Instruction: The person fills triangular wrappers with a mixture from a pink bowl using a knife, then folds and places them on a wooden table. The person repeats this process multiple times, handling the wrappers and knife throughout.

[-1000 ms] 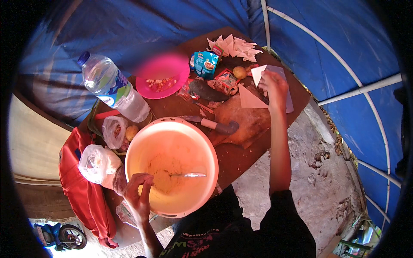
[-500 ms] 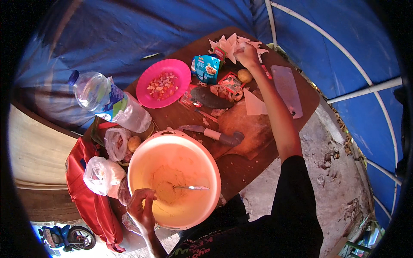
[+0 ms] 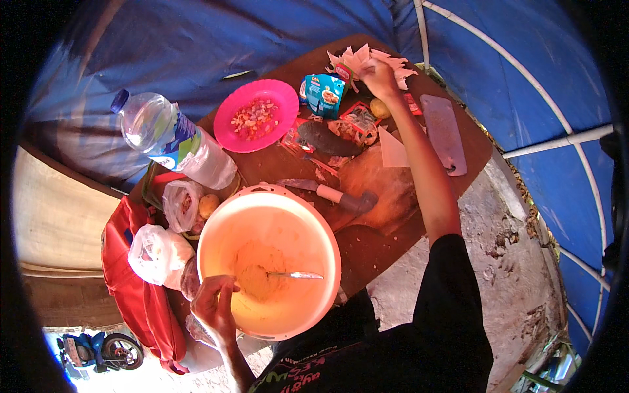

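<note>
A wide pale basin (image 3: pixel 308 314) stands at the table's near edge, with a thin layer of brownish paste in its bottom. A metal spoon (image 3: pixel 298 275) rests inside it. My left hand (image 3: pixel 215 304) is at the basin's left rim, fingers pinched together over its inside; whatever they hold is too small to make out. Across the table my right hand (image 3: pixel 380 77) is closed at a pile of pointed pinkish paper pieces (image 3: pixel 357 60). Its fingertips are hidden. Beside that forearm lies one loose pale triangular sheet (image 3: pixel 392 152).
Around lie a pink plate (image 3: pixel 282 121) of chopped pieces, a blue pouch (image 3: pixel 322 95), a dark stone pestle (image 3: pixel 326 139), a knife (image 3: pixel 298 185), a grey-headed tool (image 3: pixel 354 202) and a cutting board (image 3: pixel 444 134). A large water bottle (image 3: pixel 196 154) and plastic bags (image 3: pixel 157 252) stand left.
The view has shifted slightly, so the table things sit a little higher and further right. Both hands keep nearly the same places, left at the basin rim, right at the paper pile.
</note>
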A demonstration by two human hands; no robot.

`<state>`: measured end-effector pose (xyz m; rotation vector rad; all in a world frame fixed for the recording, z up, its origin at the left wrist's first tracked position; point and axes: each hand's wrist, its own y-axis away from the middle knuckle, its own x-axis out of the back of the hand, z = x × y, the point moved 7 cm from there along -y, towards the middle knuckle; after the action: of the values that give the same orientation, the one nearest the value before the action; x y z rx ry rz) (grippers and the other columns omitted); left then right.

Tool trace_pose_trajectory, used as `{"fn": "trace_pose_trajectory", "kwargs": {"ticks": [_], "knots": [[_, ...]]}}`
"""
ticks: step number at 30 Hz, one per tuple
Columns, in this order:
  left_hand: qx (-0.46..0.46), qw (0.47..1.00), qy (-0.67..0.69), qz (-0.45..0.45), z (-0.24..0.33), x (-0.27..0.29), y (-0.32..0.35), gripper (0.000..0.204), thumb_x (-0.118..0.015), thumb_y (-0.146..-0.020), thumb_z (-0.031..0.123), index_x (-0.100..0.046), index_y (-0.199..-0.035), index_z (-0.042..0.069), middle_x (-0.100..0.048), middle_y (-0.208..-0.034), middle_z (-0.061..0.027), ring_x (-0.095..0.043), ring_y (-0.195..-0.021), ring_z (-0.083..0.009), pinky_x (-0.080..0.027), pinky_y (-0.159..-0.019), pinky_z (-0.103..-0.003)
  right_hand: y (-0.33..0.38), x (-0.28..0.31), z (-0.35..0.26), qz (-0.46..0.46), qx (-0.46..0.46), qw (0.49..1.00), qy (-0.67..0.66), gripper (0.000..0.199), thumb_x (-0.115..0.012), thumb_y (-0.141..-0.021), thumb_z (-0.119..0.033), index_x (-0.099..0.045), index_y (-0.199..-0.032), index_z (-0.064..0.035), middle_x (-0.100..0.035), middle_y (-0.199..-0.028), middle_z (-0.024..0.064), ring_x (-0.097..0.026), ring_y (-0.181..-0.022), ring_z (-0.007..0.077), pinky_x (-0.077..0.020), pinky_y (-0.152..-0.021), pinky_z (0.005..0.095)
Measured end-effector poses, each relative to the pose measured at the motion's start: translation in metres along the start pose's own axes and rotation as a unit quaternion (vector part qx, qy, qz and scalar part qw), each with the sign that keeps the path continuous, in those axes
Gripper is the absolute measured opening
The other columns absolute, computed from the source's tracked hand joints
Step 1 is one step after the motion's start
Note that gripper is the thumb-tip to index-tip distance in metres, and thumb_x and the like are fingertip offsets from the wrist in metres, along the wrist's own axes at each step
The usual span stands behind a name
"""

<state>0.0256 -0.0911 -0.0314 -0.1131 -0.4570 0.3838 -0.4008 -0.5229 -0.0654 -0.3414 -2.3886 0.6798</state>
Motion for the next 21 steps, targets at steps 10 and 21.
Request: {"fn": "trace_pose_trajectory", "kwargs": {"ticks": [10,21], "knots": [[-0.023,0.98,0.167,0.107,-0.018,0.032,-0.003,0.01,-0.063,-0.083,-0.003,-0.061,-0.073,-0.002,-0.061,-0.069,-0.0074,-0.055,-0.064,-0.0112,-0.043,-0.066,-0.024,0.239,0.089,-0.127,0.041,-0.093,0.98,-0.169,0.013,-0.069,-0.091,-0.008,-0.068,-0.099,0.0012,-0.072,-0.095,0.0062,-0.069,-0.09,0.0124,-0.0531,-0.083,0.0279],[0.031,0.955,0.176,0.236,-0.066,0.102,-0.009,0.044,-0.057,-0.102,0.027,-0.042,-0.063,0.014,-0.038,-0.056,0.0047,-0.03,-0.047,-0.0029,-0.019,-0.044,-0.023,0.242,0.108,-0.1,0.11,-0.048,0.94,0.321,0.053,-0.085,-0.071,-0.039,-0.071,-0.107,-0.0042,-0.063,-0.111,0.0165,-0.057,-0.111,0.0328,-0.0451,-0.097,0.0451]]}}
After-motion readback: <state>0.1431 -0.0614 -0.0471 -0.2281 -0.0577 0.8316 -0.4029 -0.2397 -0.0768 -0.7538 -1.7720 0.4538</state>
